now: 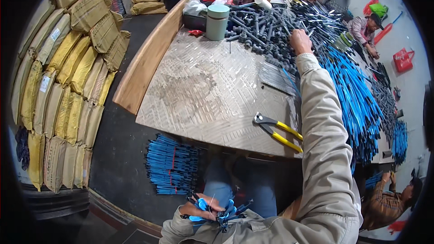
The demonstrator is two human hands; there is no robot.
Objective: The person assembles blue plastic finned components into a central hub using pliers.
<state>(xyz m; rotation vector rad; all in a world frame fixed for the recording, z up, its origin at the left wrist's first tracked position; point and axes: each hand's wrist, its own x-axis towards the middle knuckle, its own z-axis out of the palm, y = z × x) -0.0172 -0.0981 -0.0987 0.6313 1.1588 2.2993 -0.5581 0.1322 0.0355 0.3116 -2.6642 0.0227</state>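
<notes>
Low in front of my lap, my left hand [203,208] is closed round a bunch of thin blue rods with black ends [229,211], seen nearly end-on. My right arm stretches far across the worktable [194,108]. At its end, my right hand [301,42] rests at the edge of a heap of dark grey plastic fittings [264,31], its fingers curled down. What those fingers grip is hidden. Beside my right forearm lie yellow-handled pliers [278,131], jaws pointing left. A stack of thin grey strips [275,77] sits just short of the fittings.
Loose blue rods [355,104] cover the table's right side. A green canister [217,21] stands at the back left by a wooden side board [156,54]. Tied blue bundles [172,165] lie below the front edge. Wrapped packages [68,90] are stacked left. Several people work along the right.
</notes>
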